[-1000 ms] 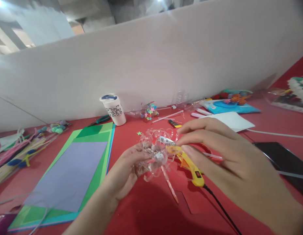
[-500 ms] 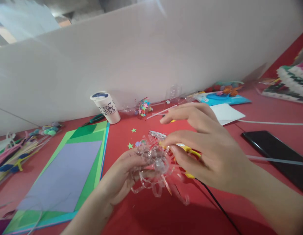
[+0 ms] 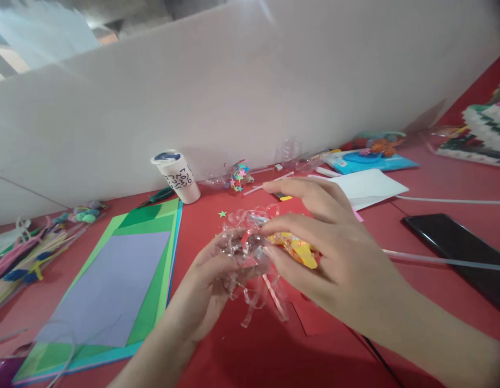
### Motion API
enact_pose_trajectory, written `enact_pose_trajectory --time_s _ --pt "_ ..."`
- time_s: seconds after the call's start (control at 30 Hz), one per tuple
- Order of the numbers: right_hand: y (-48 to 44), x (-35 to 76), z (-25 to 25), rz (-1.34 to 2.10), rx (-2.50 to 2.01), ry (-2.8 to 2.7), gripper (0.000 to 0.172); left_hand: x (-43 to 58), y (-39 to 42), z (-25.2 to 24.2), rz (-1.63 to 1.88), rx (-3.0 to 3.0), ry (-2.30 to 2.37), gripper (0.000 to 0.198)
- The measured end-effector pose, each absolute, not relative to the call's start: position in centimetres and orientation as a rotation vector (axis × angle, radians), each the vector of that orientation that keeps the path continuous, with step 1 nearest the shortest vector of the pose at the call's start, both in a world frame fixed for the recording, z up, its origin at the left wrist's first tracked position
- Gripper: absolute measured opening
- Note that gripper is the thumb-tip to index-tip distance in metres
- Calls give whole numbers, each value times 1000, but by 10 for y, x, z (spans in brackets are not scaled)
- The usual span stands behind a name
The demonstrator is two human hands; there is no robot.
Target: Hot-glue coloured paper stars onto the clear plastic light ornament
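A bunch of clear plastic strips (image 3: 244,293), curled into loops like a flower, is held above the red table. My left hand (image 3: 209,269) is closed around its left side, with the fingers partly hidden among the loops. From the right, my right hand (image 3: 318,242) pinches at the middle of the bunch with thumb and forefinger, the other fingers raised. A thin red piece (image 3: 245,237) shows at the centre, and a pinkish stick (image 3: 275,296) slants down below. Something yellow (image 3: 296,250) is partly hidden behind my right hand.
On the left lie stacked coloured sheets (image 3: 106,285) and bundled pipe cleaners (image 3: 27,264). A white cup (image 3: 181,180) stands near the white partition (image 3: 242,97). To the right are a white sheet (image 3: 373,188), a blue packet (image 3: 389,165) and a black phone (image 3: 456,248).
The plastic bunch has turned and tilted in my left hand. My right fingers have shifted slightly toward its centre. The yellow item shows differently, and a red paper edge is visible below.
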State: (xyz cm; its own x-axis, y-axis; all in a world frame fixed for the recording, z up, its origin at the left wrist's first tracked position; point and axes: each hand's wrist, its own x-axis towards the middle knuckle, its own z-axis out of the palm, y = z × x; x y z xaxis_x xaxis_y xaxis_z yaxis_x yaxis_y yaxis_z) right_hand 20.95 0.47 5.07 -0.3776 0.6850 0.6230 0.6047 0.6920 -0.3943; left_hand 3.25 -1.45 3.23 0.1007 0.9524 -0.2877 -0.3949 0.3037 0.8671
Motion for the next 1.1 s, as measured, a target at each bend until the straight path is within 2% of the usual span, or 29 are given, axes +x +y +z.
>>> enact_pose_trajectory --time_s 0.2,0.6,0.7,1.1 --pt "-7 207 54 70 -912 -2044 9 37 -17 30 1170 727 955 26" --pt "-1 204 49 203 -977 -1996 19 47 -22 25 1303 752 965 32" --pt "2 205 48 357 -1072 -1988 18 48 -23 23 1362 813 1042 28" --pt "18 198 39 1112 -1253 -1773 9 53 -23 12 1469 1219 1291 37"
